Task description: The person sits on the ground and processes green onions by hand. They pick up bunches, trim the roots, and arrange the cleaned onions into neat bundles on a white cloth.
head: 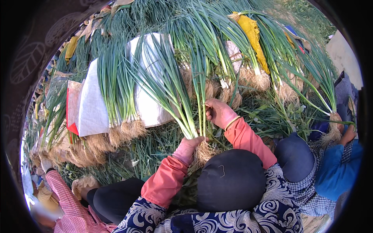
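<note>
My left hand [188, 147] is closed around the lower stems of a bunch of green onions [182, 112], just above its pale, stringy roots [205, 153]. Long green leaves fan up and away from the fist. My right hand [217, 113] is beside the upright stems at the bunch's right side, its fingers bent against them; whether it pinches a leaf cannot be told. Left of the bunch, more green onions [116, 96] lie with roots towards me, partly over a white woven sheet [94, 107].
Rows of green onions lie ahead, with a yellow cloth [253, 38] among them. Leaf trimmings [122, 160] cover the ground. At the left a co-worker's gloved hand [46, 163] touches onions; at the right a co-worker in a blue sleeve [330, 171] holds a bunch.
</note>
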Demonstrator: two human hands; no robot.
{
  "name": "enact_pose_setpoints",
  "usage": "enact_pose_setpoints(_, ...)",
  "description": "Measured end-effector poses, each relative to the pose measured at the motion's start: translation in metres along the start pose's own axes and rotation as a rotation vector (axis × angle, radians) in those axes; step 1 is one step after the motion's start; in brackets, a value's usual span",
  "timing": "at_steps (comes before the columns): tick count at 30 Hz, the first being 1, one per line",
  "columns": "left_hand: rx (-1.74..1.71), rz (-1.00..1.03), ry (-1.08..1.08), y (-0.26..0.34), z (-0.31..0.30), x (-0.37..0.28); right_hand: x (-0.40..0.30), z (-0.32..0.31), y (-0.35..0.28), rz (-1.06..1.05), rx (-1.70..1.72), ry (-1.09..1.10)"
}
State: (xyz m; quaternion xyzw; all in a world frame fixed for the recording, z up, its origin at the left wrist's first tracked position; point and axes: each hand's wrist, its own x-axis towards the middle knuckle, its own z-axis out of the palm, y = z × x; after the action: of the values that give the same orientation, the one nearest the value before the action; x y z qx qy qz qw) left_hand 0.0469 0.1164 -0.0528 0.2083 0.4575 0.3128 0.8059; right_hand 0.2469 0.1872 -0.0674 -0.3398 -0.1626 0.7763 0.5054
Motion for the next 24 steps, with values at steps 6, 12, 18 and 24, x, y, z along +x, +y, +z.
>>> enact_pose_setpoints(6, 0.001, -0.068, -0.015, 0.009, 0.002, -0.011, 0.041, -0.003, -0.020, -0.380, -1.059, 0.483)
enact_pose_setpoints(12, 0.052, -0.105, 0.001, 0.005, -0.003, -0.014, 0.081, 0.017, -0.050, -0.651, -1.565, 0.488)
enact_pose_setpoints(18, 0.077, -0.128, -0.033, 0.003, -0.011, -0.012, 0.100, 0.011, -0.086, -0.554, -1.355, 0.368)
enact_pose_setpoints(24, 0.087, -0.070, -0.076, -0.012, -0.047, -0.007, 0.035, 0.044, -0.154, -0.930, -0.270, 0.410)
